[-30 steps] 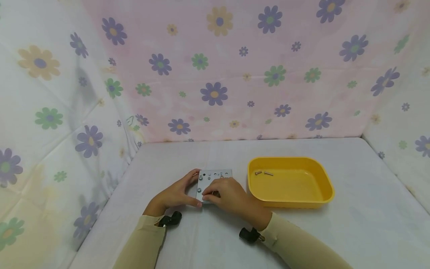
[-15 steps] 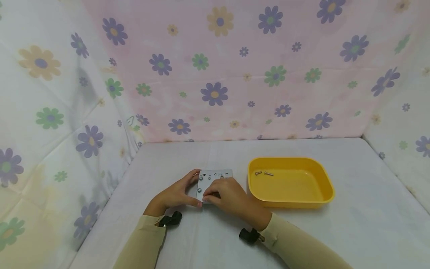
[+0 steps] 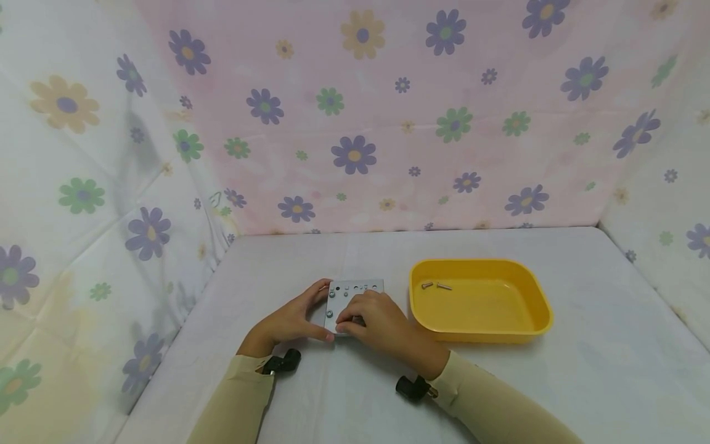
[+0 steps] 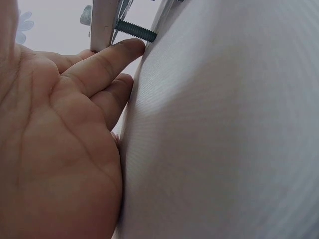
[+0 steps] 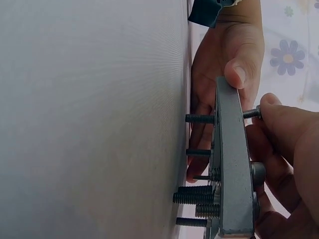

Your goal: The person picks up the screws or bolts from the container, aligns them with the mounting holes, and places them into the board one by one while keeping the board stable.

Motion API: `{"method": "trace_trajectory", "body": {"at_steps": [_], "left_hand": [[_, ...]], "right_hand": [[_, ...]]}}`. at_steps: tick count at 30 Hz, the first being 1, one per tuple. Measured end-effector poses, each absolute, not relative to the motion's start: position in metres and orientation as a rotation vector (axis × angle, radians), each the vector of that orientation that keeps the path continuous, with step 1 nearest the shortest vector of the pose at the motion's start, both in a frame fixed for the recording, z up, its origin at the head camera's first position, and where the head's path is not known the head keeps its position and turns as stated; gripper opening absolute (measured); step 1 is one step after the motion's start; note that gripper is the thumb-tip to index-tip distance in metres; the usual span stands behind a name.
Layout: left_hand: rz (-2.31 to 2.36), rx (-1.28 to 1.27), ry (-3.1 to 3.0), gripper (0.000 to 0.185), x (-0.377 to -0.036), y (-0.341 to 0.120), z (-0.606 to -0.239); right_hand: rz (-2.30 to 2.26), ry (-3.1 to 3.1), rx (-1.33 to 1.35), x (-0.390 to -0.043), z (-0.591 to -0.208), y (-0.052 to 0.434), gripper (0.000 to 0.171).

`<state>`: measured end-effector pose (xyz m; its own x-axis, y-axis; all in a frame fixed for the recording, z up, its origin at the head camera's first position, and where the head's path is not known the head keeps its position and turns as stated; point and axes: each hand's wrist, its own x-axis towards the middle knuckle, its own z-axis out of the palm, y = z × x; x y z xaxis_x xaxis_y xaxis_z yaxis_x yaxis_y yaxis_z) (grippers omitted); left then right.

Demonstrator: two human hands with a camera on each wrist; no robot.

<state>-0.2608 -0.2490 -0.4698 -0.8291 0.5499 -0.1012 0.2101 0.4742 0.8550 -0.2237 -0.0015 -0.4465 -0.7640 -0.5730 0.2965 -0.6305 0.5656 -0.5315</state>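
Note:
A grey metal plate (image 3: pixel 355 288) with holes and several screws sits raised off the white table on its screw shafts (image 5: pixel 198 119). My left hand (image 3: pixel 317 314) grips the plate's left edge, thumb (image 5: pixel 241 72) on top and fingers underneath (image 4: pixel 107 59). Beside that fingertip a dark screw (image 4: pixel 134 31) pokes out under the plate (image 4: pixel 103 25). My right hand (image 3: pixel 352 318) lies over the plate's near part. Its thumb and finger pinch a small screw (image 5: pixel 252 113) that stands in the plate (image 5: pixel 232 164).
A yellow tray (image 3: pixel 521 333) stands just right of the plate, with two loose screws (image 3: pixel 436 285) in its far left corner. Flowered cloth walls (image 3: pixel 355 123) close in the table at the back and on both sides. A black wrist camera (image 3: pixel 409 388) sits on each sleeve.
The right hand's fingers have shifted slightly on the screw. The left hand, plate and tray have not moved.

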Motion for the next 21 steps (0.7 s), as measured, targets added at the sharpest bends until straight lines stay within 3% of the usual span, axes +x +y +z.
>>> {"method": "trace_trajectory", "body": {"at_steps": [21], "left_hand": [[1.306, 0.628, 2.353, 0.109, -0.2611, -0.2489, -0.4698]], "right_hand": [[0.928, -2.708, 1.035, -0.2233, -0.449, 0.0008, 0.009]]}}
